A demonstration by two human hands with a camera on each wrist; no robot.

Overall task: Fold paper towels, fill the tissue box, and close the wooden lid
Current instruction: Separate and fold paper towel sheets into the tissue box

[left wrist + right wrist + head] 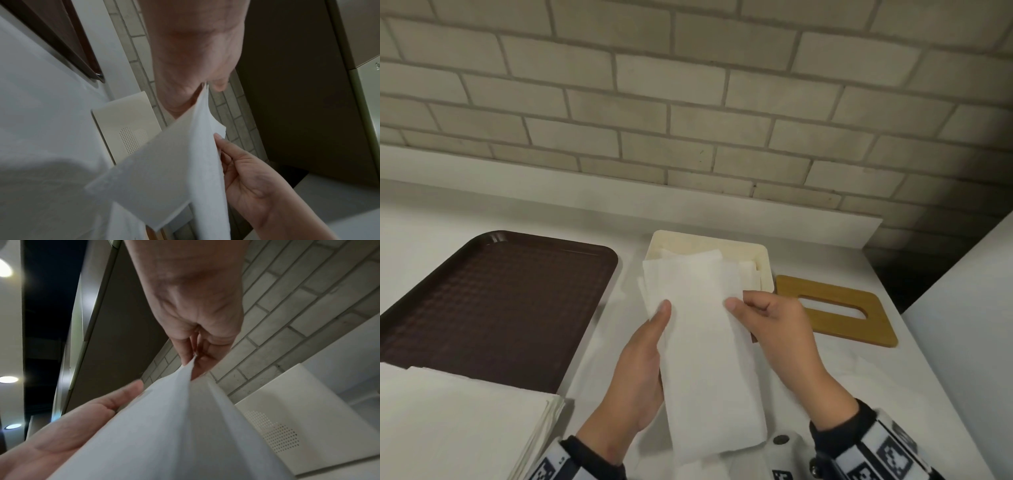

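Here the folded paper towel [709, 342] is held in the air between both hands, a long white strip running from near the wrists out to the open tissue box [760, 253], its far end already over the box mouth. The left hand [637, 373] has its grip along the strip's left edge: thumb lying on top, fingers hidden beneath the sheet, palm cupping the side. The right hand [780, 329] pinches the right edge farther out, thumb above and curled fingers below; the right wrist view shows the layers drawn into a thin crease right at that pinch.

The towel looks very light and limp. It sags and fans where unsupported, and in the left wrist view the layers [180, 162] spread apart below the pinch, so the fold would probably spring open if released on one side. Holding both long edges, as now, seems best to keep it flat; a hard tug could tear or crumple it.

Beyond the grips, the box already holds some white sheets [748, 269]. Just past the right hand lies the wooden lid [835, 308] with its slot, flat on the bench [859, 377] and touching or nearly touching the box. Well to the left of the left hand sits a brown tray [500, 298], with a stack of unfolded towels [458, 421] nearer the body, overlapping the tray's near edge.
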